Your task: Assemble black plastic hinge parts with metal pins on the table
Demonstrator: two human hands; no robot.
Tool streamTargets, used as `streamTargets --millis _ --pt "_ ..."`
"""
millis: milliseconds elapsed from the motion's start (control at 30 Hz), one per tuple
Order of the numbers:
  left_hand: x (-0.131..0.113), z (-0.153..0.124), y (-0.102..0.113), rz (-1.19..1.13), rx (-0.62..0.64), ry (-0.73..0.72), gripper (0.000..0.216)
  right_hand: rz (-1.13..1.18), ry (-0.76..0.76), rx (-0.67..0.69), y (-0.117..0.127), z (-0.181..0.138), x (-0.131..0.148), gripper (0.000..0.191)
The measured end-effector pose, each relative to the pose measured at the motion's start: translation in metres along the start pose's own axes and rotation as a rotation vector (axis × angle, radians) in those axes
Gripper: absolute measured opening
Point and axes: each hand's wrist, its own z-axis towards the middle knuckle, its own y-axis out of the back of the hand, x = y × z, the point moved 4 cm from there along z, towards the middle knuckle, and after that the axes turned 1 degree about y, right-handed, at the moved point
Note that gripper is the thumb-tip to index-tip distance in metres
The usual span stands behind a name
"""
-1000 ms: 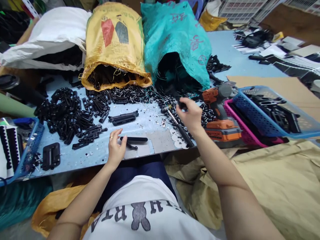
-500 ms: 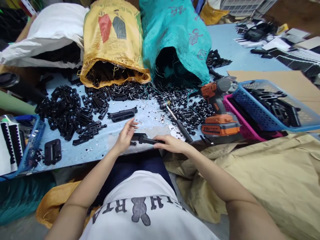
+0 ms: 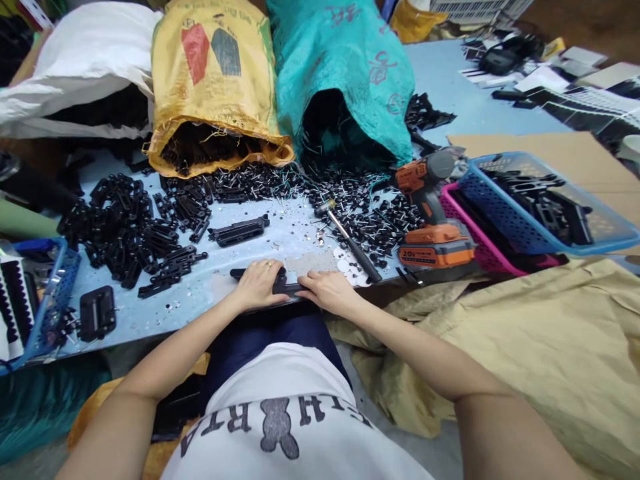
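At the table's near edge lies a black plastic part, long and narrow, mostly covered by my hands. My left hand is closed over its left and middle portion, with a ring showing on one finger. Fingers of my right hand grip its right end. A dark end of black plastic sticks out left of my left hand. Just beyond my hands rests another long black part. A hammer with a dark grip lies right of them, near several pale discs.
Behind are a white sack, a yellow sack and a teal sack, all open. Loose black pieces heap at left. An orange cordless drill stands right, beside a blue basket. Another blue basket sits left.
My left hand has come down onto the black plastic part and closed over it. My right hand has shifted slightly left, nearer my left hand. The view has moved a little.
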Motion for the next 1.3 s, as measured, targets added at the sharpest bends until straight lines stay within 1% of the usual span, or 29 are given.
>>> streamTargets --millis 67,133,233,300,367,467,533,600,667,700,733,800,833,900,1000,1067,1133,1200,1233,1300 --pt "0.0 -0.001 -0.002 0.012 -0.017 -0.006 0.062 -0.014 -0.002 -0.016 0.002 -0.002 0.002 0.042" --pt "0.0 -0.002 -0.005 0.032 -0.044 0.0 0.051 -0.048 -0.003 -0.05 0.007 -0.003 0.003 0.041" --pt "0.001 -0.004 -0.007 0.049 -0.119 0.016 0.041 -0.092 0.027 -0.085 0.019 -0.001 0.004 0.039" --pt "0.002 -0.006 -0.007 0.037 -0.166 0.033 0.041 -0.101 0.054 -0.093 0.026 0.001 0.004 0.037" --pt "0.002 -0.007 -0.007 0.022 -0.178 0.065 0.044 -0.1 0.071 -0.093 0.031 0.005 0.0 0.036" --pt "0.002 -0.001 -0.004 0.008 -0.11 0.074 0.052 -0.074 0.1 -0.098 0.025 0.013 -0.012 0.037" --pt "0.004 0.016 0.003 0.005 -0.077 0.049 0.058 -0.038 0.135 -0.132 0.015 0.018 -0.023 0.037" --pt "0.014 0.044 0.017 0.01 -0.12 0.074 0.055 0.005 0.171 -0.193 0.002 0.021 -0.034 0.038" --pt "0.036 0.081 0.036 0.035 -0.211 0.184 0.04 0.042 0.193 -0.248 -0.009 0.022 -0.041 0.039" --pt "0.049 0.1 0.045 0.069 -0.236 0.243 0.037 0.056 0.199 -0.263 -0.014 0.022 -0.043 0.04" --pt "0.062 0.117 0.051 0.119 -0.234 0.301 0.037 0.067 0.2 -0.271 -0.018 0.021 -0.043 0.04" --pt "0.086 0.145 0.059 0.213 -0.178 0.392 0.038 0.087 0.196 -0.275 -0.023 0.019 -0.042 0.039" --pt "0.094 0.154 0.06 0.244 -0.149 0.412 0.037 0.1 0.192 -0.28 -0.023 0.018 -0.042 0.039" --pt "0.104 0.164 0.058 0.267 -0.118 0.408 0.033 0.129 0.169 -0.313 -0.018 0.019 -0.046 0.038" --pt "0.106 0.162 0.056 0.27 -0.127 0.373 0.028 0.171 0.06 -0.421 0.001 0.032 -0.07 0.035" --pt "0.103 0.153 0.058 0.257 -0.148 0.378 0.026 0.178 -0.066 -0.494 0.017 0.05 -0.096 0.031" --pt "0.098 0.137 0.064 0.179 -0.216 0.399 0.024 0.141 -0.185 -0.513 0.031 0.077 -0.119 0.028" --pt "0.092 0.115 0.072 0.058 -0.312 0.414 0.019 0.054 -0.269 -0.45 0.041 0.107 -0.134 0.028" --pt "0.089 0.101 0.076 0.002 -0.355 0.413 0.017 0.008 -0.303 -0.397 0.043 0.122 -0.137 0.028" --pt "0.081 0.069 0.082 -0.065 -0.397 0.393 0.013 -0.055 -0.358 -0.304 0.046 0.148 -0.138 0.03"
